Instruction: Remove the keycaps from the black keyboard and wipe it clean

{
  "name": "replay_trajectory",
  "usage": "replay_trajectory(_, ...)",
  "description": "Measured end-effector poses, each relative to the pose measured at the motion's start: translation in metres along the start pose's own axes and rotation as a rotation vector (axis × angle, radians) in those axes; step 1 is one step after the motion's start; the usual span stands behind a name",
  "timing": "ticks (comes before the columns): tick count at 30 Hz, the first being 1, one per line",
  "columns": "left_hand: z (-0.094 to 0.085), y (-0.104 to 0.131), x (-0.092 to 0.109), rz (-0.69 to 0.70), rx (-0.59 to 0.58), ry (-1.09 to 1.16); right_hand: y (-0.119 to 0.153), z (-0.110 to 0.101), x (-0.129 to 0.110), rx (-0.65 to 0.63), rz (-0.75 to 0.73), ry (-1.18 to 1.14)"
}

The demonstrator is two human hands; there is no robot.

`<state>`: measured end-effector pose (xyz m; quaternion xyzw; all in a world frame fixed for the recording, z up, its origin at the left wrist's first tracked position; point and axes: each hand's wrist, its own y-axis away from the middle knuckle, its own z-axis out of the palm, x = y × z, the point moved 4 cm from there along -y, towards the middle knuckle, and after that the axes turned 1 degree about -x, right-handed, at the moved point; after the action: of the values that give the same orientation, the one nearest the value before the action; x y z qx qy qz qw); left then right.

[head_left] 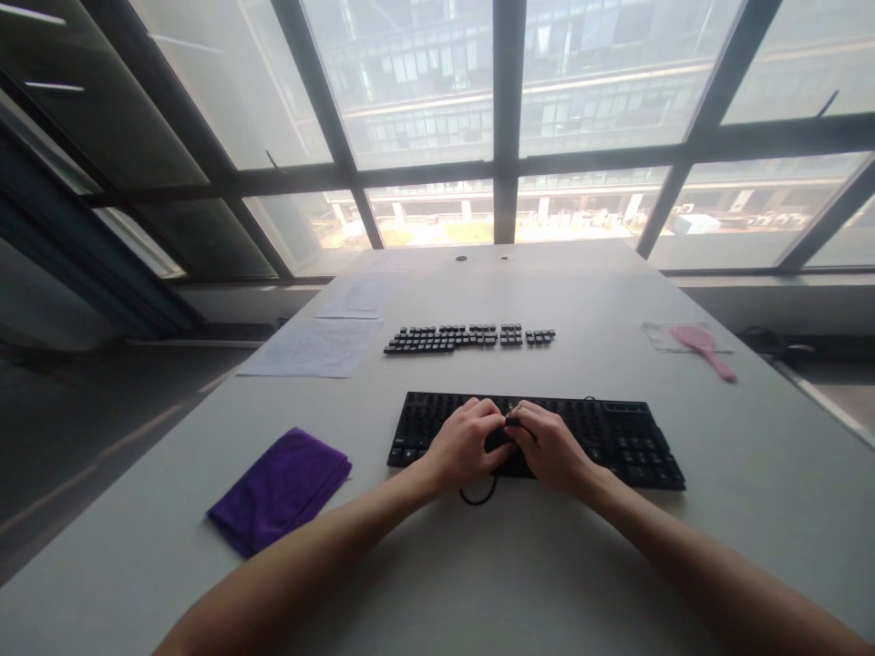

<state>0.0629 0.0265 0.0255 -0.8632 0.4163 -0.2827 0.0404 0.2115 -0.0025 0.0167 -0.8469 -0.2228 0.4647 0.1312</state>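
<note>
Left hand [468, 439] and right hand [552, 448] are meeting over the middle of a black keyboard [607, 433], which is lying on a white table [547, 574] right in front of the person. Right fingers are bending inward and pinching a small dark piece [512, 422], with something shiny [509, 409] showing just behind it, too small to make out. Left fingers are curling down, their tips lying right by the same piece; cannot tell whether they are gripping it too or only touching it. Part of the keyboard is hiding under the hands; keys [635, 446] are showing at its right end. A black cable [480, 503] is looping out from under the near edge. Beyond the keyboard, loose keys [437, 344] are sitting in rows, well apart from the hands. A folded purple cloth [280, 492] is lying left of the keyboard, near the left forearm [328, 551]. Paper sheets [311, 348] are spreading along the far left side. Over on the right, a pink brush [698, 342] is resting partly on a thin pale sheet [656, 337]. Large windows [507, 137] are standing behind the table, a building [430, 64] showing outside
</note>
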Motion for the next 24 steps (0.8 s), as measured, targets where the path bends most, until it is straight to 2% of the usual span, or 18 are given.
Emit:
replay_trajectory(5,0.008,-0.005,-0.006,-0.027,-0.006,0.021,0.000,-0.004,0.013,0.086,0.127,-0.119)
replay_trajectory(9,0.007,-0.004,-0.004,-0.035,0.037,0.047,-0.001,-0.006,0.021,0.119,0.238,-0.277)
replay_trajectory(17,0.003,0.002,-0.002,-0.021,0.129,0.118,-0.002,-0.008,0.007,0.195,0.130,-0.068)
replay_trajectory(20,0.002,0.003,-0.005,-0.023,0.171,0.110,-0.001,-0.006,0.008,0.179,0.166,-0.077)
replay_trajectory(24,0.003,0.003,0.000,0.089,0.140,0.009,-0.002,-0.005,0.012,0.171,0.227,-0.089)
